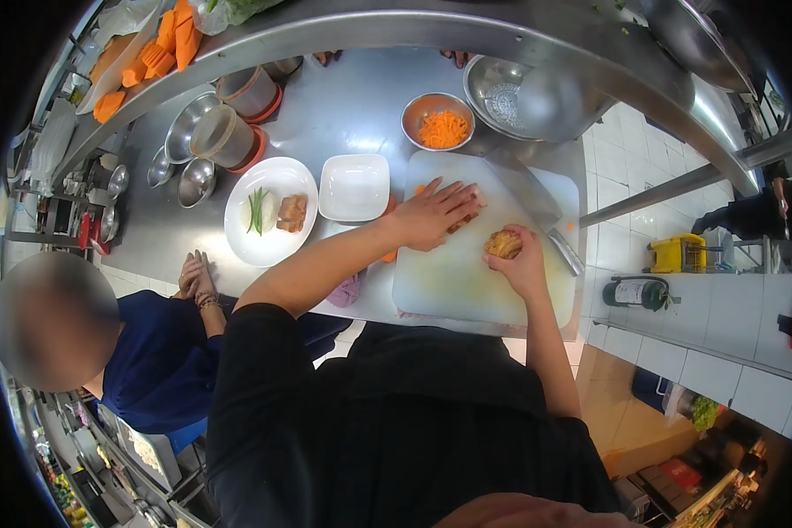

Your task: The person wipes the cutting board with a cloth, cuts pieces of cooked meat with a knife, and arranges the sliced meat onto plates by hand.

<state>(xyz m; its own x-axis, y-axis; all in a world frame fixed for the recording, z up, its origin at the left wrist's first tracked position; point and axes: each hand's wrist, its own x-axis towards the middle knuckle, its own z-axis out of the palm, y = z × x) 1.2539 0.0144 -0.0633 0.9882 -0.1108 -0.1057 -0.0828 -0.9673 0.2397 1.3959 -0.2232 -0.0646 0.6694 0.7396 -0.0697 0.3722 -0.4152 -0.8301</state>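
Brown food (pixel 502 242) is held over the cutting board (pixel 449 286) by the half-curled right hand (pixel 527 264); another piece (pixel 463 223) is partly covered by the flattened left hand (pixel 427 216).

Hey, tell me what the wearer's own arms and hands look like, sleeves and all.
Plain black, roughly elbow-length sleeves leave the forearms bare. The left hand and right hand wear no gloves, and no watch or bracelet shows.

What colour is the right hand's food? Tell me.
The food is golden brown, shown in the head view.
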